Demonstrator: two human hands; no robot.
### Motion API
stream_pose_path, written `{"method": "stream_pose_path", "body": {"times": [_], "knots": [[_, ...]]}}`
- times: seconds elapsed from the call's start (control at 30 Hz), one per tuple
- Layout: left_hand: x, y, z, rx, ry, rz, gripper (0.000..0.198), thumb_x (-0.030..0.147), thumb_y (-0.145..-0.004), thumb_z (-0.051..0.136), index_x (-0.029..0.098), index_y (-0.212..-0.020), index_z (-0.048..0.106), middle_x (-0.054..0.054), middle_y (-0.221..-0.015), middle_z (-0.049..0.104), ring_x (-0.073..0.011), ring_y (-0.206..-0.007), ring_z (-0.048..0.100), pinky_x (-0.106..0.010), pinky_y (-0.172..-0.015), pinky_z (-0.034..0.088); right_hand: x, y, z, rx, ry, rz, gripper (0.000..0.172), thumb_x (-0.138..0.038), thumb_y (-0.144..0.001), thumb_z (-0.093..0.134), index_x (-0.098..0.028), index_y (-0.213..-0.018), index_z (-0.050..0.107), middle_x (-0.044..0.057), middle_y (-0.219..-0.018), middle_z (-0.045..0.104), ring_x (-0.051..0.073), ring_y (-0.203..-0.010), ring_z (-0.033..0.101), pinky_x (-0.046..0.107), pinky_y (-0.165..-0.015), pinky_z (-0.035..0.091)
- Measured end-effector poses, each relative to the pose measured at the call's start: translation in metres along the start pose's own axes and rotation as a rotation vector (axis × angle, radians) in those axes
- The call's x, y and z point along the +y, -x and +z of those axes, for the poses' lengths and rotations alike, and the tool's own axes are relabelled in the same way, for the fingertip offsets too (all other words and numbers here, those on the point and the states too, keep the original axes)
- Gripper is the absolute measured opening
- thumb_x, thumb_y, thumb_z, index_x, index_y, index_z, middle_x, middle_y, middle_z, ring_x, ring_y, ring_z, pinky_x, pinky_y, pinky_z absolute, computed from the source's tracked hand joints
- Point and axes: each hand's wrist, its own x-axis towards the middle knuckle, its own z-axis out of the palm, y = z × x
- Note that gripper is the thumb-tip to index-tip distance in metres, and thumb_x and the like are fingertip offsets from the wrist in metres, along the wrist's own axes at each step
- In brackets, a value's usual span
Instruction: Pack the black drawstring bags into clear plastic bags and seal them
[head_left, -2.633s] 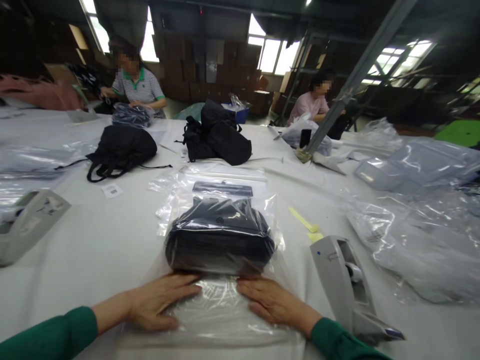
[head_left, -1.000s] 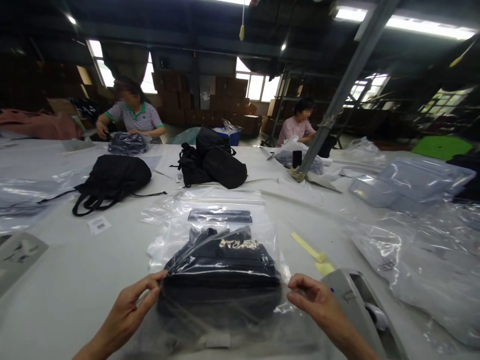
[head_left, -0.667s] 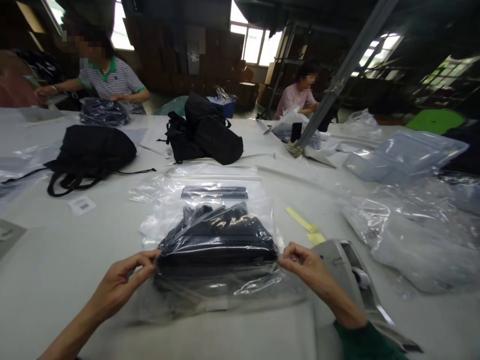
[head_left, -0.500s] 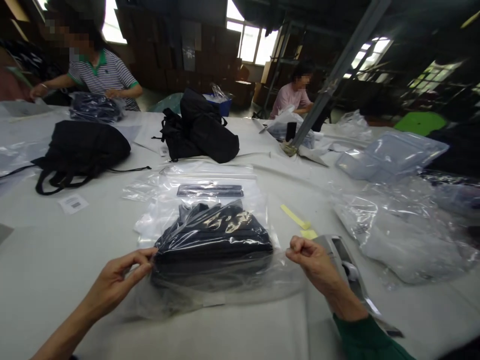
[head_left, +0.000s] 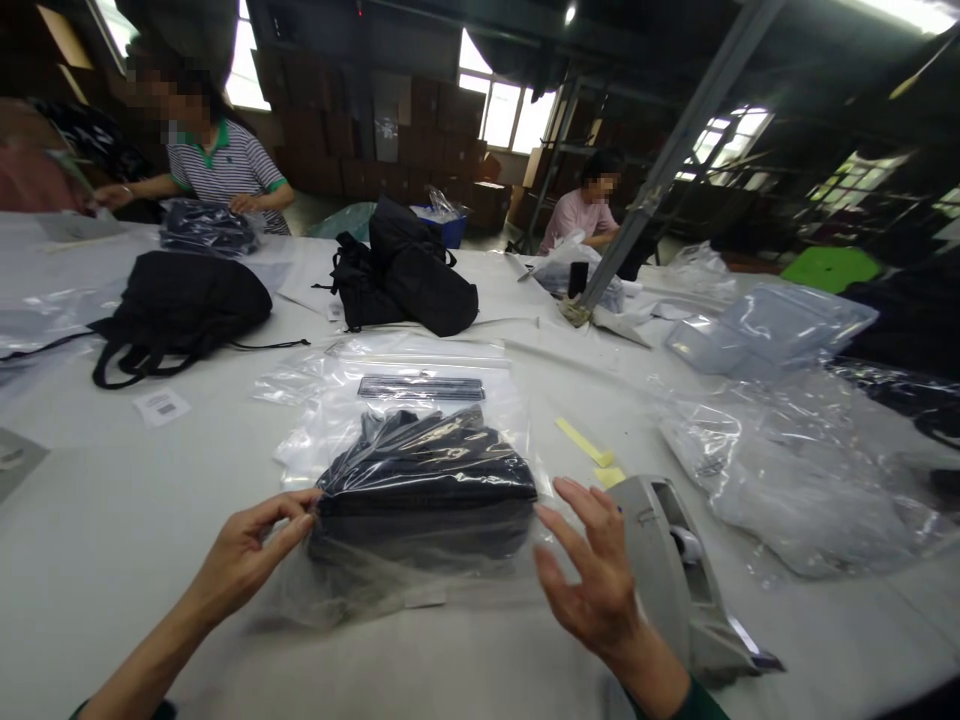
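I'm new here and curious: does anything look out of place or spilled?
Yellow strips near the grey dispenser look like stray scraps. The clear plastic over the dark bundle looks askew, creased toward the left hand pinching it. No spill shows.

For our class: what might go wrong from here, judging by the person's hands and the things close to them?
1. Only the left hand pinches the clear bag; the right hand is spread open, so the film could pull to one side.
2. The film is creased over the dark item, so folds might set in it.
3. The grey dispenser lies close beside the right hand, which might knock it.
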Motion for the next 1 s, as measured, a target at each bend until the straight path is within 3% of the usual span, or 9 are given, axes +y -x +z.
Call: {"method": "stream_pose_path", "body": {"times": [0.1,0.17,0.27,0.33,0.4,0.53,0.67,0.83,1.0], "knots": [[0.002,-0.002,-0.006,-0.033,-0.041,0.029,0.032,0.048,-0.088,0.059,0.019,-0.073,0.062,-0.012,-0.116,0.071,-0.0288,-0.113,0.064,-0.04,-0.097,0.051,0.001,-0.016,0.016,-0.16,-0.032,-0.087,0.058,-0.049,-0.081,0.07,-0.024,-0.131,0.054,0.018,-0.142,0.048,0.04,-0.135,0.04,0.067,-0.11,0.022],[0.015,0.0,-0.01,-0.015,-0.152,0.08,0.03,0.048,-0.088,0.058,0.02,-0.08,0.063,-0.012,-0.118,0.07,-0.0295,-0.113,0.063,-0.041,-0.097,0.051,0.009,-0.025,0.029,-0.218,-0.149,-0.039,0.055,-0.049,-0.084,0.067,-0.024,-0.131,0.055,0.017,-0.138,0.054,0.037,-0.133,0.043,0.063,-0.109,0.03],[0.054,0.01,-0.004,0.25,-0.419,0.305,0.025,0.04,-0.086,0.061,0.024,-0.106,0.063,-0.01,-0.134,0.06,-0.0323,-0.126,0.054,-0.052,-0.11,0.037,0.018,-0.029,0.042,-0.226,-0.34,0.069,0.049,-0.042,-0.086,0.067,-0.024,-0.131,0.057,0.014,-0.13,0.06,0.031,-0.125,0.053,0.053,-0.104,0.043],[0.083,0.015,0.014,0.388,-0.531,0.502,0.042,0.037,-0.084,0.064,0.028,-0.124,0.055,-0.008,-0.144,0.05,-0.0346,-0.135,0.043,-0.058,-0.116,0.024,0.019,-0.027,0.045,-0.21,-0.393,0.126,0.048,-0.041,-0.083,0.07,-0.025,-0.128,0.06,0.013,-0.13,0.06,0.03,-0.124,0.054,0.051,-0.105,0.044],[0.102,0.012,0.039,0.331,-0.596,0.627,0.056,0.042,-0.083,0.067,0.028,-0.133,0.048,-0.01,-0.146,0.048,-0.0364,-0.135,0.042,-0.061,-0.116,0.019,0.016,-0.026,0.046,-0.197,-0.429,0.164,0.046,-0.041,-0.081,0.073,-0.025,-0.124,0.063,0.012,-0.129,0.061,0.029,-0.124,0.054,0.05,-0.106,0.044],[0.095,-0.013,0.08,0.191,-0.697,0.684,0.042,0.035,-0.09,0.062,0.025,-0.13,0.053,-0.009,-0.127,0.066,-0.0289,-0.118,0.06,-0.048,-0.106,0.032,0.014,-0.032,0.038,-0.227,-0.539,0.236,0.035,-0.04,-0.086,0.067,-0.024,-0.117,0.068,0.01,-0.125,0.066,0.027,-0.12,0.058,0.047,-0.105,0.046],[0.072,-0.028,0.084,0.234,-0.647,0.723,0.035,0.027,-0.09,0.063,0.025,-0.124,0.059,-0.007,-0.122,0.069,-0.0267,-0.11,0.065,-0.042,-0.096,0.038,0.041,-0.017,-0.012,-0.157,-0.472,0.48,0.028,-0.04,-0.092,0.057,-0.024,-0.111,0.071,0.007,-0.116,0.071,0.024,-0.11,0.065,0.043,-0.103,0.048],[0.063,-0.021,0.076,0.224,-0.624,0.761,0.037,0.027,-0.087,0.066,0.026,-0.124,0.06,-0.005,-0.121,0.07,-0.0257,-0.109,0.065,-0.041,-0.098,0.04,0.1,0.069,-0.111,0.126,-0.218,1.07,0.052,-0.063,-0.082,0.058,-0.018,-0.102,0.073,0.011,-0.109,0.073,0.031,-0.109,0.063,0.048,-0.1,0.046],[0.051,-0.025,0.075,0.229,-0.585,0.813,0.042,0.031,-0.088,0.064,0.027,-0.129,0.057,-0.005,-0.122,0.069,-0.0275,-0.106,0.066,-0.043,-0.094,0.046,0.095,0.139,-0.151,-0.04,-0.244,1.359,0.059,-0.071,-0.069,0.064,-0.014,-0.077,0.077,0.014,-0.087,0.075,0.032,-0.095,0.067,0.044,-0.086,0.051]]}}
